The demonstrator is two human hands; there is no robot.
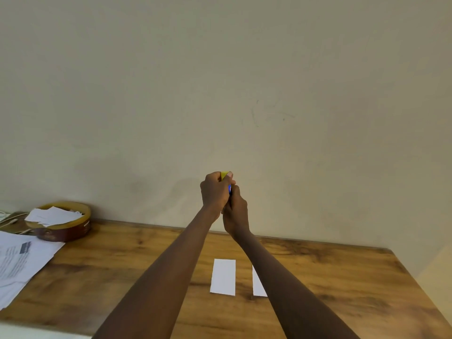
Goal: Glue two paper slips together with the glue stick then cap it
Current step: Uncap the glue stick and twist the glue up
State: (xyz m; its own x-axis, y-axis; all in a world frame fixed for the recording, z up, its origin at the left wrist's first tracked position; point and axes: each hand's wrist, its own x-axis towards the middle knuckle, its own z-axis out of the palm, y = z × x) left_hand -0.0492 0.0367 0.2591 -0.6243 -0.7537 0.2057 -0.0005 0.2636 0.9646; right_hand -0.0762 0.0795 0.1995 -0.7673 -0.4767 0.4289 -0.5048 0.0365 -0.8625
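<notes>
Both hands are raised together in front of the wall [220,81], touching each other, with the glue stick [230,189] between them. Left hand [215,192] sits higher, its fingers curled round the yellow cap [224,175] that pokes out above its knuckles. Right hand [236,211] is just below and to the right of it, wrapped round the stick's blue body, of which only a thin strip shows between the two hands. Whether the cap is seated on the stick or pulled free of it cannot be told, as the fingers cover the joint.

Well below the hands, nearer the person, a white paper slip [223,277] lies flat on the wooden tabletop [122,265] in the gap between the two forearms. A second slip [258,285] lies just to its right, apart from it, with its right side hidden under the right forearm.

Far to the left of the hands, near the wall, stands a round tin [66,231] heaped with small white papers. Printed sheets [22,260] are spread in front of it at the tabletop's left edge.
</notes>
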